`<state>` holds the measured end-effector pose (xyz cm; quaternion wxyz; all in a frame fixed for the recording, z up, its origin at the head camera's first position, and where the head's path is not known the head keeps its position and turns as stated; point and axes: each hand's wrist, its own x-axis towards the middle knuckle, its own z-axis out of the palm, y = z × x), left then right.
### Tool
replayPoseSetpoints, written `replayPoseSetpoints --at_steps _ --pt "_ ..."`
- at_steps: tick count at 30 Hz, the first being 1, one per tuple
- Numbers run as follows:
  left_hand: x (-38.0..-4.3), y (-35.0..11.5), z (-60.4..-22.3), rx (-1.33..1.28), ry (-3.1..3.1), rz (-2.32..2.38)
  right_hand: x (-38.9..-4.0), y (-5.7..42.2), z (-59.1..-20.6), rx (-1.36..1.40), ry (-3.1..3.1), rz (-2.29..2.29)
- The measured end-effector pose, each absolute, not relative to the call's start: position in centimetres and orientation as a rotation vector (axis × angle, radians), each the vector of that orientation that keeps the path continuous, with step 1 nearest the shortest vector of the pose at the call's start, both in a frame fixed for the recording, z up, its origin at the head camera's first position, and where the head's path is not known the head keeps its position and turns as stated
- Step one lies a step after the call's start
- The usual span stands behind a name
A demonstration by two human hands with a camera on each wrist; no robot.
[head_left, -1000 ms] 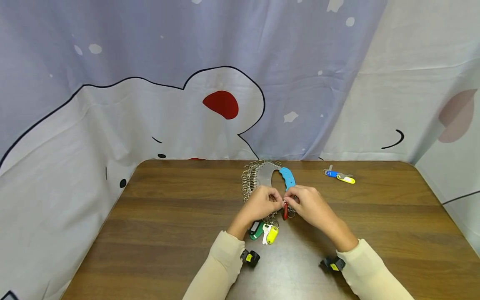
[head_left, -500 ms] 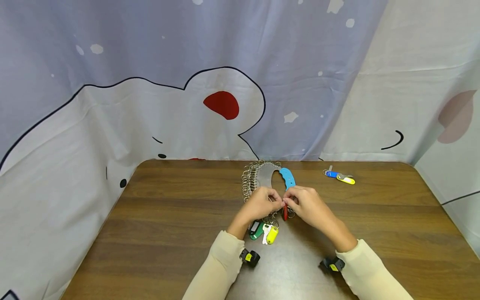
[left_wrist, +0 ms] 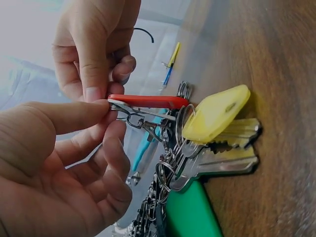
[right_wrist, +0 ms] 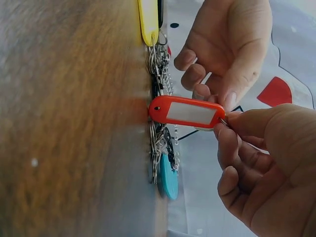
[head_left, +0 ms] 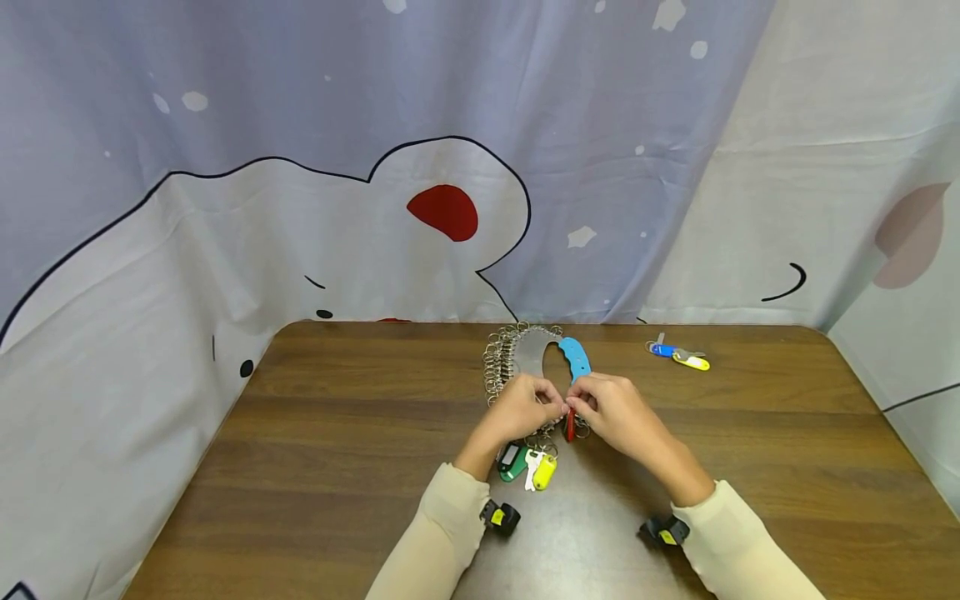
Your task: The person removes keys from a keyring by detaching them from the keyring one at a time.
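A red key tag [right_wrist: 187, 112] with a white label hangs below both hands, its metal ring [right_wrist: 223, 121] mostly hidden by fingertips. My left hand [head_left: 525, 406] pinches the ring end between thumb and finger. Opposite it, my right hand [head_left: 611, 408] pinches the same ring, fingertips almost meeting the left ones. In the left wrist view a small metal clasp [left_wrist: 149, 129] hangs close beneath the fingertips, beside the red tag. Behind the hands lies a curved grey metal key holder [head_left: 528, 350] with a blue handle [head_left: 576, 358] and many rings along its edge.
Near the left wrist lie a yellow key tag [head_left: 545, 472], a green tag [head_left: 514, 467], a black tag [head_left: 510, 455] and silver keys [head_left: 532, 468]. Blue [head_left: 663, 351] and yellow [head_left: 692, 361] tags with keys lie at the table's back right. A curtain hangs behind the table.
Both hands stay in place with only slight finger movement at the ring. The red tag has turned a little between them.
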<state>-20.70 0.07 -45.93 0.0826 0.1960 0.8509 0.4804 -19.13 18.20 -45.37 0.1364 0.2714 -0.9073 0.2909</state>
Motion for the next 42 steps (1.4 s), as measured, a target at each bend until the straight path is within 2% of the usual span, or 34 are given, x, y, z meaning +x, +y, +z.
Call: replayPoseSetpoints --at_steps 10,19,28,42 --pt "-20.69 0.06 -46.05 0.656 2.546 1.448 -19.16 18.39 -45.39 0.741 -2.614 0.79" --pt "-20.57 0.09 -45.92 0.582 2.537 1.442 -19.07 18.19 -45.15 0.808 -2.603 0.831" --pt "-20.73 -0.06 -46.04 0.656 2.523 1.48 -19.23 18.39 -45.22 0.758 -2.618 0.839" --pt "-20.55 0.35 -46.08 0.599 2.557 1.43 -19.21 18.39 -45.26 0.8 -2.6 0.885"
